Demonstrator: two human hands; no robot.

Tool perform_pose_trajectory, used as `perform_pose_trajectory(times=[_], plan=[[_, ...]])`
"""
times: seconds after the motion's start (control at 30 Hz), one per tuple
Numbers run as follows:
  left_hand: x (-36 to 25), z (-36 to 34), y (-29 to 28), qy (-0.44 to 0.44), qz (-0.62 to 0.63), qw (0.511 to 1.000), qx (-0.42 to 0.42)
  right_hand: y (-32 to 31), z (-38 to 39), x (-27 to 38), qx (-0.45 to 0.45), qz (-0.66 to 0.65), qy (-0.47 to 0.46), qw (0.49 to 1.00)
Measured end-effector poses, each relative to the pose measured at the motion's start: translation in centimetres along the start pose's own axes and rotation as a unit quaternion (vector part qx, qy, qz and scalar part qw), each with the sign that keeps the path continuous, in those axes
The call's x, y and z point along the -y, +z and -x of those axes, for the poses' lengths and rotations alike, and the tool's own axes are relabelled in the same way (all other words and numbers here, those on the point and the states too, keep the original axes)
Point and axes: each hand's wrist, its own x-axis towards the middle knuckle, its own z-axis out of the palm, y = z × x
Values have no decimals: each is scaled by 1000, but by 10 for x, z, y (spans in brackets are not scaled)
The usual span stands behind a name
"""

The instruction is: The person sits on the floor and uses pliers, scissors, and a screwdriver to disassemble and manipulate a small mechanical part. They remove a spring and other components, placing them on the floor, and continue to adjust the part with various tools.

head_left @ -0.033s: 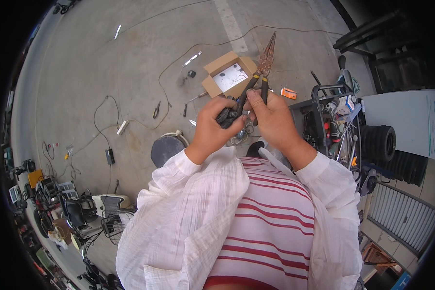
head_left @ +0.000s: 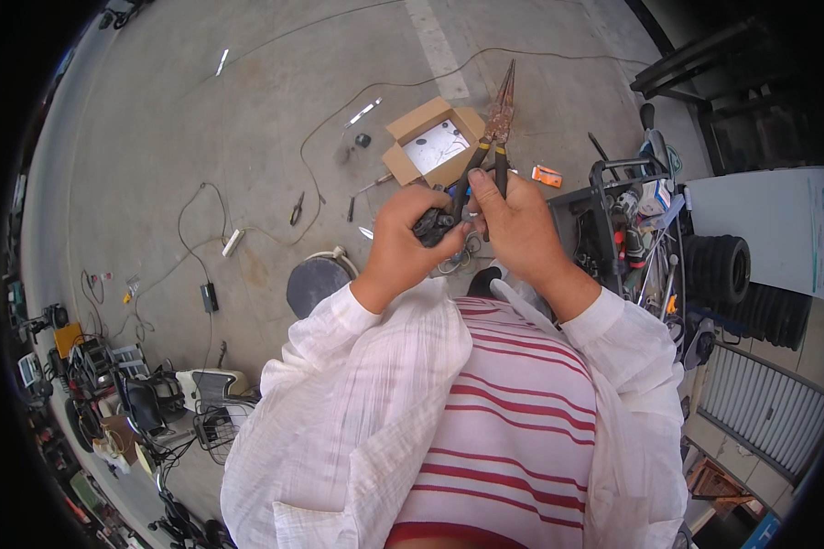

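Note:
My right hand (head_left: 515, 222) is closed round the black handles of long-nose pliers (head_left: 500, 119), its thumb lying along one handle. Rusty jaws point away from me, close together at the tips, and yellow bands mark the tops of the handles. In my left hand (head_left: 403, 235) is a dark black part (head_left: 433, 226), pressed between thumb and curled fingers; its kind cannot be made out. The two hands almost meet, and one plier handle reaches the black part. Beyond them on the floor lies an open cardboard box (head_left: 396, 163) with a white sheet-like thing inside.
A tool cart (head_left: 604, 206) stands close on my right, beside stacked black tyres (head_left: 719, 270). To my left is a round dark stool (head_left: 319, 285). Cables (head_left: 307, 165), a screwdriver (head_left: 297, 209) and an orange packet (head_left: 547, 176) lie on the floor. Scooters (head_left: 142, 403) stand at the lower left.
The plier tips have swung slightly to the left. The black part in my left hand has turned a little; both hands stay nearly in place.

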Motion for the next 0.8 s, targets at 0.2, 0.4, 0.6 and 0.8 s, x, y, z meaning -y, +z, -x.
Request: perform_pose_trajectory(times=[0.2, 0.4, 0.6, 0.8], plan=[[-10, 10, 9, -90, 31, 995, -2, -11, 4, 5, 37, -29, 56, 997], [-4, 7, -5, -65, 41, 996, 40, -41, 9, 15, 104, -78, 130, 983], [-5, -4, -4, -124, 145, 976, 103, -36, 8, 7, 191, -344, -38, 918], [4, -3, -14, -162, 250, 950, 92, -67, 16, 16, 228, -287, 20, 930]])
